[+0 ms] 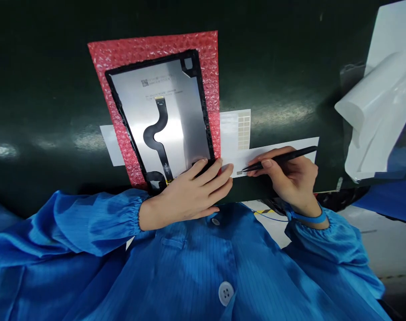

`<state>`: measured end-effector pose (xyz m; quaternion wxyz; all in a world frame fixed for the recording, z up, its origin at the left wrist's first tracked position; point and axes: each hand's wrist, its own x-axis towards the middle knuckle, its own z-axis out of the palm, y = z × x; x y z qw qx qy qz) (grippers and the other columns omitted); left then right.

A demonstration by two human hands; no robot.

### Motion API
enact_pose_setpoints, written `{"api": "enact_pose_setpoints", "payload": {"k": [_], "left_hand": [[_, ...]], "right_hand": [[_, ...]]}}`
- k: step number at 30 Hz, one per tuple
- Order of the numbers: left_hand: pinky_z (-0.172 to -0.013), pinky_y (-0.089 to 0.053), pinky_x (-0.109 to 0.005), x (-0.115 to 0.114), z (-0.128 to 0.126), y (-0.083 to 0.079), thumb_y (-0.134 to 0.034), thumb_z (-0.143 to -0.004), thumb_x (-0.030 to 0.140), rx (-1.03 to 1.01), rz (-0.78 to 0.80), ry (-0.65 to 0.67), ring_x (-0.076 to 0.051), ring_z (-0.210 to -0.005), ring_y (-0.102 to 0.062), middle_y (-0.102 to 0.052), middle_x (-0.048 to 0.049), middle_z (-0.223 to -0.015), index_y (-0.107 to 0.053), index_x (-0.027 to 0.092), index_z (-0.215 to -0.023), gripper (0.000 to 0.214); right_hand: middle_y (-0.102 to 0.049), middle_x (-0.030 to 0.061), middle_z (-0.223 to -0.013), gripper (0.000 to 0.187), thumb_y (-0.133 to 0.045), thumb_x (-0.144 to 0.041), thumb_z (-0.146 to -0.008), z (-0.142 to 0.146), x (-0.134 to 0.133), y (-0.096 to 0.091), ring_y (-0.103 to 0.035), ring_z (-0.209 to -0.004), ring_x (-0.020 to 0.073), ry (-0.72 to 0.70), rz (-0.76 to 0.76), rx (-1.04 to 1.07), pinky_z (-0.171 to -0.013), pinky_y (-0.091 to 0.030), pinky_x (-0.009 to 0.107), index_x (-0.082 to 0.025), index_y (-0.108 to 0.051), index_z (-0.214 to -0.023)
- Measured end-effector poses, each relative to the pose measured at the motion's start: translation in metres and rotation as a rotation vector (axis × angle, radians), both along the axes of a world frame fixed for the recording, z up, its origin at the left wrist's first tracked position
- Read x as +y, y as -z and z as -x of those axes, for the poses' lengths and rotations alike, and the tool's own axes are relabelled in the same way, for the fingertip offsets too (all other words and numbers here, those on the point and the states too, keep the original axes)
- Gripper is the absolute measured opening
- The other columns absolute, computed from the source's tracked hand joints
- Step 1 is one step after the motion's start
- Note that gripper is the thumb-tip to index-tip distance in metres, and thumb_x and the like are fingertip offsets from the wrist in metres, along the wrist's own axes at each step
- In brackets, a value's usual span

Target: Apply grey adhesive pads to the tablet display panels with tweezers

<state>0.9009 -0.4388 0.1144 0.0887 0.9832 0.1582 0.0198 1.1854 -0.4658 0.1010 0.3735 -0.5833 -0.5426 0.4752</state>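
A tablet display panel [132, 104] with a silver back and black frame lies face down on a sheet of red bubble wrap [100, 58]. A black ribbon cable [151, 136] curves along its back. My left hand [192, 189] rests with fingers stretched over the panel's lower right corner, its fingertips reaching a white sheet [272, 147]. In my right hand [289, 176] is a pair of black tweezers [286, 157], pinched near the points. Their tips are at a small grey patch [239, 172] on the white sheet; whether they grip it I cannot tell.
A white card with a grid of small beige stickers [244, 129] lies partly under the white sheet. Another white paper edge [112, 145] pokes out left of the bubble wrap. Crumpled white film [379, 102] occupies the right side of the dark green table [272, 53].
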Motion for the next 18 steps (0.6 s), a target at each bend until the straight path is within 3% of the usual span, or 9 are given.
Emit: {"api": "enact_pose_setpoints", "payload": {"k": [10,18], "left_hand": [[-0.119,-0.044,-0.054,-0.0018,0.0006,0.0058,-0.073,-0.102,0.064,-0.026,-0.005,-0.011,-0.04,-0.149,-0.054,-0.058,-0.0189,-0.167,-0.065,0.012,-0.155,0.075],[-0.119,-0.047,-0.054,-0.0009,0.0014,0.0053,-0.073,-0.104,0.061,-0.034,0.005,-0.009,-0.039,-0.149,-0.054,-0.058,-0.0187,-0.167,-0.064,0.01,-0.155,0.073]], "right_hand": [[-0.088,-0.0007,-0.102,0.009,-0.076,-0.029,-0.109,-0.0053,-0.0029,0.0006,-0.087,-0.078,0.0154,-0.028,0.017,0.001,-0.076,-0.075,0.027,-0.03,-0.084,-0.113],[-0.088,0.0001,-0.103,0.008,-0.077,-0.03,-0.108,-0.0057,-0.0043,0.0025,-0.087,-0.077,0.0184,-0.006,0.012,0.046,-0.073,-0.077,0.032,-0.03,-0.084,-0.113]]}}
